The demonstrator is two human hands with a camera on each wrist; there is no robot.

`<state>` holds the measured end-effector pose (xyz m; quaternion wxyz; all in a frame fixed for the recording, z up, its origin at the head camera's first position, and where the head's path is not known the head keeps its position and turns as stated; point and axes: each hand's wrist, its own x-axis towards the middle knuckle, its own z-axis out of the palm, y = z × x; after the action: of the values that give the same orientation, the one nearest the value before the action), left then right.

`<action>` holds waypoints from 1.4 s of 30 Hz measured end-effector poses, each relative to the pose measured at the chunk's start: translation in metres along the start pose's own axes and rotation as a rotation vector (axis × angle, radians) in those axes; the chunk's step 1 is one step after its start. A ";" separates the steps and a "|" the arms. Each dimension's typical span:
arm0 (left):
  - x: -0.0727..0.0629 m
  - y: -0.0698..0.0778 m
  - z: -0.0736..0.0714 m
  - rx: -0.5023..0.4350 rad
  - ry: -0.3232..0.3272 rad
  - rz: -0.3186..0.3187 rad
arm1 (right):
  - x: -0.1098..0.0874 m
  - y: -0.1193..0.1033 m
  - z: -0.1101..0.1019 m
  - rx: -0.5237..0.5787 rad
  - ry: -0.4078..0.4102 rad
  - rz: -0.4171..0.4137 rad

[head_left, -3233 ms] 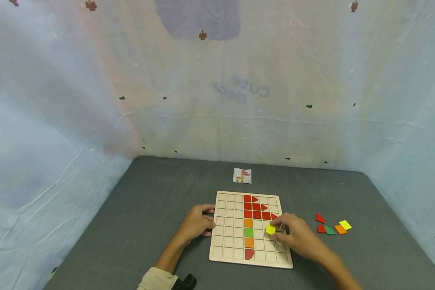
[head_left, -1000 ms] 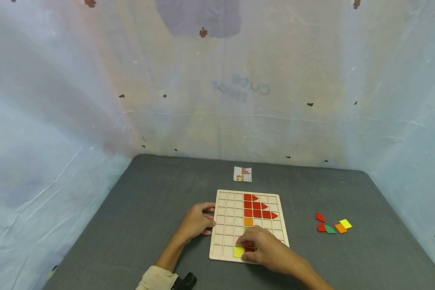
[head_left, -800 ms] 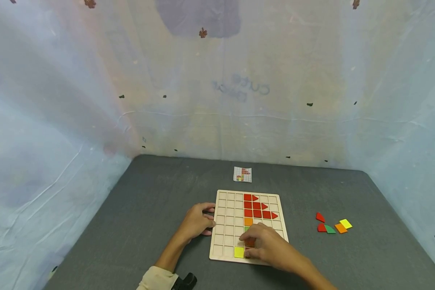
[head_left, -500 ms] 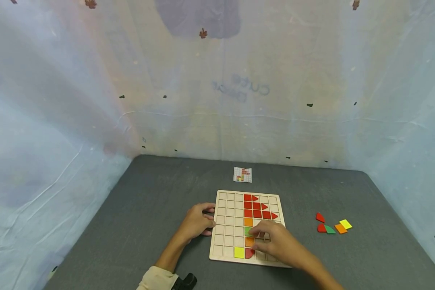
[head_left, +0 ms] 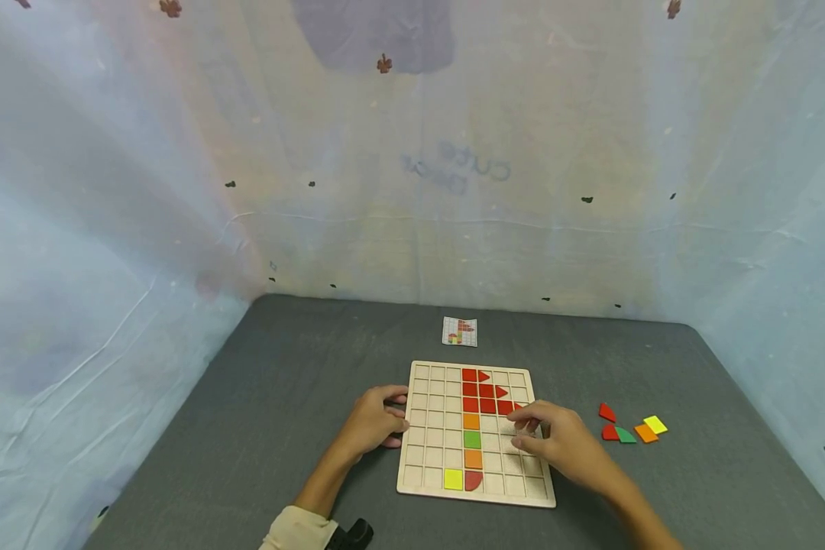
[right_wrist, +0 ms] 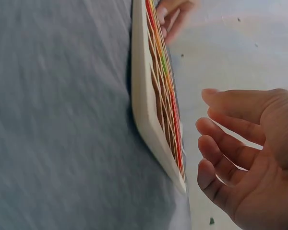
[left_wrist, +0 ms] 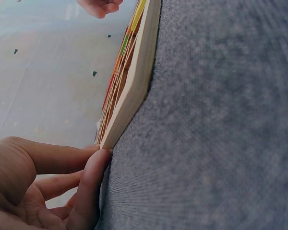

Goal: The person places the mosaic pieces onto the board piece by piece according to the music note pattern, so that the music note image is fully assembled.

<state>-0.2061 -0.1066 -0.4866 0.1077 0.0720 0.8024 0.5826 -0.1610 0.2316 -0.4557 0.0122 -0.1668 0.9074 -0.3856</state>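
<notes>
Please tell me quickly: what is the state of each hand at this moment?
Left hand: open, touching the wooden board at its left edge.
Right hand: open, holding nothing, above the board's right side.

head view: worn on the head, faces forward and down; farthest back, takes in the grey table [head_left: 316,351], grid board [head_left: 435,451], both hands and the sheet wall [head_left: 357,252] beyond
left wrist view: at the left hand [head_left: 371,418], very near; looks low along the tabletop, board almost edge-on; turned sideways, table at right, wall at left
right wrist view: at the right hand [head_left: 565,441], near; same low sideways look flipped, table at left, wall at right
wrist views, shared: board and both hands, each opposite hand near the top edge
head + wrists, shared: board, hands, table, wall
</notes>
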 end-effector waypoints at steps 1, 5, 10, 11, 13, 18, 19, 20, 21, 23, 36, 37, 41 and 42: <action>0.000 0.000 0.000 0.001 0.000 0.001 | 0.000 0.002 -0.003 0.003 0.008 0.010; 0.000 0.000 0.000 0.002 -0.001 0.000 | 0.000 0.011 -0.013 0.025 0.043 0.049; -0.001 0.001 0.000 -0.006 0.001 0.000 | -0.002 0.024 -0.028 -0.020 0.100 0.090; -0.002 0.002 0.000 -0.009 0.001 0.001 | -0.003 0.026 -0.031 -0.034 0.113 0.091; -0.002 0.002 0.001 -0.014 0.004 0.000 | -0.006 0.032 -0.038 -0.056 0.137 0.094; -0.002 0.003 0.001 -0.009 0.008 -0.014 | -0.011 0.046 -0.057 -0.051 0.172 0.117; -0.002 0.003 0.001 -0.008 0.007 -0.016 | -0.012 0.049 -0.061 -0.052 0.177 0.120; -0.002 0.003 0.001 -0.008 0.006 -0.017 | -0.013 0.052 -0.064 -0.051 0.181 0.123; -0.002 0.003 0.001 -0.008 0.005 -0.018 | -0.014 0.055 -0.068 -0.046 0.184 0.134; -0.002 0.004 0.001 -0.008 0.003 -0.016 | -0.016 0.062 -0.075 -0.053 0.190 0.138; -0.003 0.004 0.001 -0.010 0.000 -0.008 | -0.041 0.105 -0.109 -0.037 0.211 0.235; -0.003 0.004 0.001 -0.011 0.000 -0.009 | -0.043 0.108 -0.111 -0.045 0.213 0.242; -0.003 0.004 0.001 -0.008 -0.001 -0.008 | -0.050 0.120 -0.118 -0.054 0.200 0.284; -0.003 0.004 0.001 -0.007 -0.001 -0.007 | -0.051 0.122 -0.120 -0.054 0.195 0.298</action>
<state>-0.2036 -0.1055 -0.4832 0.1101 0.0691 0.8006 0.5850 -0.1666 0.4102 -0.4628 -0.0233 0.0073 0.9289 -0.3695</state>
